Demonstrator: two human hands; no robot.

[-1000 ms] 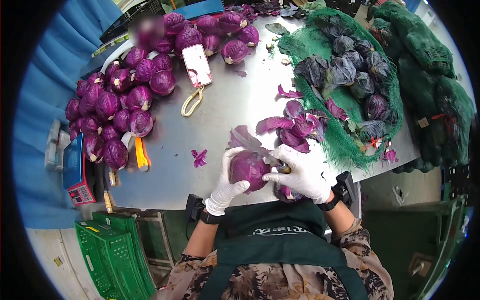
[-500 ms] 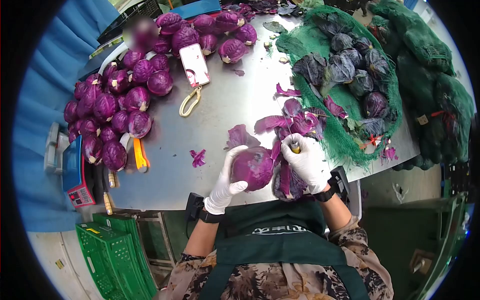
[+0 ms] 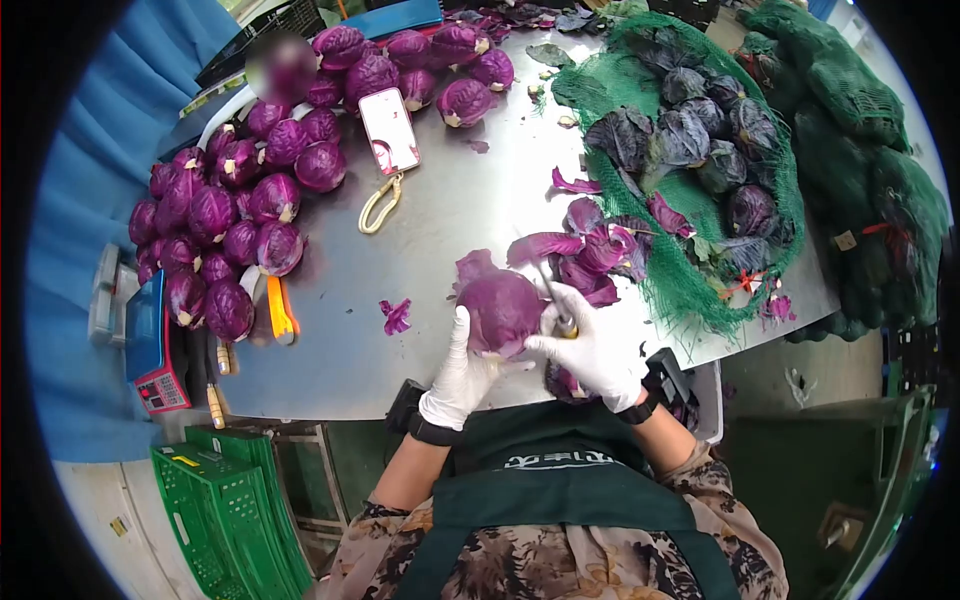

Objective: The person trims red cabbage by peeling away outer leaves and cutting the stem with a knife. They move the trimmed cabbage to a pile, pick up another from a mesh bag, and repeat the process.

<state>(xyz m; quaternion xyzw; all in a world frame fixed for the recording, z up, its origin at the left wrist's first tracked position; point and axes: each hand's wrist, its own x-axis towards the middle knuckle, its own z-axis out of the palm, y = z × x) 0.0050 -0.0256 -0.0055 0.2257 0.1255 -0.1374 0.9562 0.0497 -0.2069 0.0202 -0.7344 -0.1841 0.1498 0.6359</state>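
My left hand (image 3: pixel 463 374), in a white glove, supports a red cabbage (image 3: pixel 499 308) from below and the left, close over the steel table (image 3: pixel 350 355). In my gloved right hand (image 3: pixel 592 352) is a knife (image 3: pixel 567 326) with a yellowish handle, its thin blade pointing up and away. The thumb and fingers of that hand also reach the cabbage's right side. Just beyond it lie loose purple leaves (image 3: pixel 604 250), and another leafy piece (image 3: pixel 565 384) sits partly hidden under my right hand.
Piled red cabbages (image 3: pixel 275 198) fill the left and back. A phone (image 3: pixel 390 130) with a strap lies mid-table. An orange-handled tool (image 3: pixel 281 312) and a red-blue scale (image 3: pixel 160 385) are at left. At right, a green net (image 3: pixel 655 275) holds dark cabbages beside full net sacks (image 3: pixel 850 90).
The cabbage has turned and shifted slightly up and left. My left hand has slid beneath it. My right hand has come down and in against it with the knife, away from the leaves.
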